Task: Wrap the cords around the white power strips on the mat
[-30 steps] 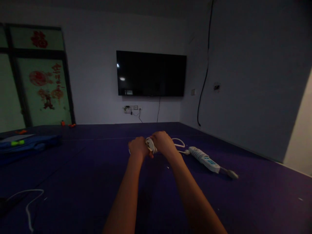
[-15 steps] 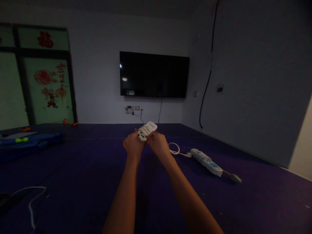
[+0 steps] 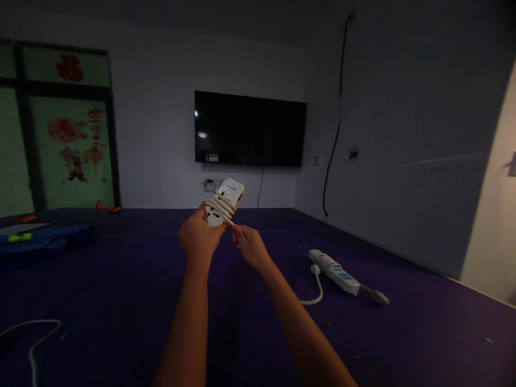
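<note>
A white power strip [image 3: 231, 188] is held up in front of me, tilted, with several turns of its white cord [image 3: 221, 206] wound around its middle. My left hand [image 3: 200, 235] grips the strip's lower end, thumb and fingers on either side. Just to the right, my right hand [image 3: 250, 244] pinches the cord where it leaves the windings. The cord's loose part passes behind my right forearm and comes out on the purple surface, ending in a white plug [image 3: 315, 269]. That plug lies beside a second white power strip [image 3: 342, 276], which is wrapped in its own cord.
The purple surface [image 3: 133, 301] stretches to the back wall. Blue cloth [image 3: 60, 237] lies at the left, and a thin white cable [image 3: 33, 352] at the lower left. A television [image 3: 250, 129] hangs on the wall; a black cable [image 3: 335, 142] dangles at the right.
Both hands and the held strip have shifted left, and the strip shows more of its face. My right hand has drawn away from the strip with the cord. The loose plug end has swung nearer me.
</note>
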`<state>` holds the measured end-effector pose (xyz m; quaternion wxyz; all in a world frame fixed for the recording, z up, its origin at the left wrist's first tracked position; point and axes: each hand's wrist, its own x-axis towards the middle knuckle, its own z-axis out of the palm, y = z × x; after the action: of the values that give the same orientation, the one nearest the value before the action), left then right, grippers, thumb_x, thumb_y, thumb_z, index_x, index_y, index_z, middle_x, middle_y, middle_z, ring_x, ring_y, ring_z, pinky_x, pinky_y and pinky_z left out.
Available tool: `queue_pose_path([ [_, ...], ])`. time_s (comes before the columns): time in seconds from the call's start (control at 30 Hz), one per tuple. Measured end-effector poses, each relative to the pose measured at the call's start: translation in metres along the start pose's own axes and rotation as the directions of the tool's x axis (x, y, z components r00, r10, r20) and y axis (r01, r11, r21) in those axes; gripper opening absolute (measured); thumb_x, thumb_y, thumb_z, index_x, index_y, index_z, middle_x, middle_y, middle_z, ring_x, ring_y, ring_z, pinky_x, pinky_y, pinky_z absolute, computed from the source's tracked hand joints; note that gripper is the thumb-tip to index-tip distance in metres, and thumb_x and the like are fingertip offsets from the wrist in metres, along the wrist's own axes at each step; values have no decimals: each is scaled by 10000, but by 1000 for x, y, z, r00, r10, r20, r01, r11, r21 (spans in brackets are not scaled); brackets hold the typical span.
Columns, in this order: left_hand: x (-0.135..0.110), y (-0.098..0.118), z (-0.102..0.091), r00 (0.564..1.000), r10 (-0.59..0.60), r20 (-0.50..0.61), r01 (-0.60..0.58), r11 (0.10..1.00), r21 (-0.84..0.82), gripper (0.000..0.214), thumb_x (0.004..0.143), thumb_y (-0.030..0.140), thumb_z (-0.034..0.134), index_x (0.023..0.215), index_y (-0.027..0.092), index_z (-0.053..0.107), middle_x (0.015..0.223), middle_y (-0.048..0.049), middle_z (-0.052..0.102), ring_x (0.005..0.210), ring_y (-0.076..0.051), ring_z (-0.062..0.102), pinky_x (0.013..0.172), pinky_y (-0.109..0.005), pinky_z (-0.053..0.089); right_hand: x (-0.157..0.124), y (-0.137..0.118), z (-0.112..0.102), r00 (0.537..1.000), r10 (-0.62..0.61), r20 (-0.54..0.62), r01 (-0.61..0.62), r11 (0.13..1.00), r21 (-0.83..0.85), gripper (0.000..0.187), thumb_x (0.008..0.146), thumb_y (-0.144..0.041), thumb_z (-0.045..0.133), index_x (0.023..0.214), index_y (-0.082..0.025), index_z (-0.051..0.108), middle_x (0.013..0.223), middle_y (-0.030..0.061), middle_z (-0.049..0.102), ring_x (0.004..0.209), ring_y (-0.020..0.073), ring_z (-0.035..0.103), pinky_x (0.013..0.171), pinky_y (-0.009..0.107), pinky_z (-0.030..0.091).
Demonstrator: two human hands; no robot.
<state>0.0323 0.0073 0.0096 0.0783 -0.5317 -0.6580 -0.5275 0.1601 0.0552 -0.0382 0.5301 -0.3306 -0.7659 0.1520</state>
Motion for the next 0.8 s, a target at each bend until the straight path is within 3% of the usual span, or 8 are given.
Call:
queue_pose_path([
  [0.13,-2,4,2,998,22,52,-12,983,-184,660,562,485,708,1169,243,613,970,-106,708,906,-294,645,717,-369,470,-1,7,-5,996,-90,-12,91,985,143,555,862,-640,277,596,-188,460,515,-24,435,480,99,401,487,224,285],
  [0.27,-3,6,10,993,45,107,0,922,-387,521,559,363,714,1057,223,660,936,-80,711,846,-245,650,685,-319,471,-2,6,-16,989,-145,-19,146,972,184,577,845,-662,294,573,-183,467,504,-22,433,485,100,406,498,231,295],
  [0.43,-7,13,20,984,117,138,9,732,-681,446,529,290,725,955,168,675,849,-54,709,721,-188,636,616,-271,466,-1,7,-27,995,-98,-26,101,982,158,641,779,-737,308,483,-183,439,453,-23,398,460,95,370,483,239,282],
  [0.57,-11,20,22,964,132,230,109,593,-798,435,475,240,756,894,149,682,798,-33,699,663,-158,614,577,-245,454,1,7,-36,998,-52,-29,58,971,234,631,723,-755,379,459,-185,434,438,-27,377,443,85,342,458,237,270],
  [0.67,-13,25,23,950,144,276,156,547,-822,413,476,204,760,878,145,686,785,-22,694,659,-144,606,589,-238,456,2,7,-43,999,-30,-20,35,938,344,577,670,-739,475,523,-182,476,440,-41,377,420,77,324,425,229,252],
  [0.8,-17,30,22,922,188,340,210,493,-844,392,464,176,773,846,144,690,780,-15,691,676,-139,602,628,-243,458,4,11,-50,999,-2,-51,28,864,502,548,591,-672,627,797,-167,568,506,-53,453,408,71,364,401,203,269],
])
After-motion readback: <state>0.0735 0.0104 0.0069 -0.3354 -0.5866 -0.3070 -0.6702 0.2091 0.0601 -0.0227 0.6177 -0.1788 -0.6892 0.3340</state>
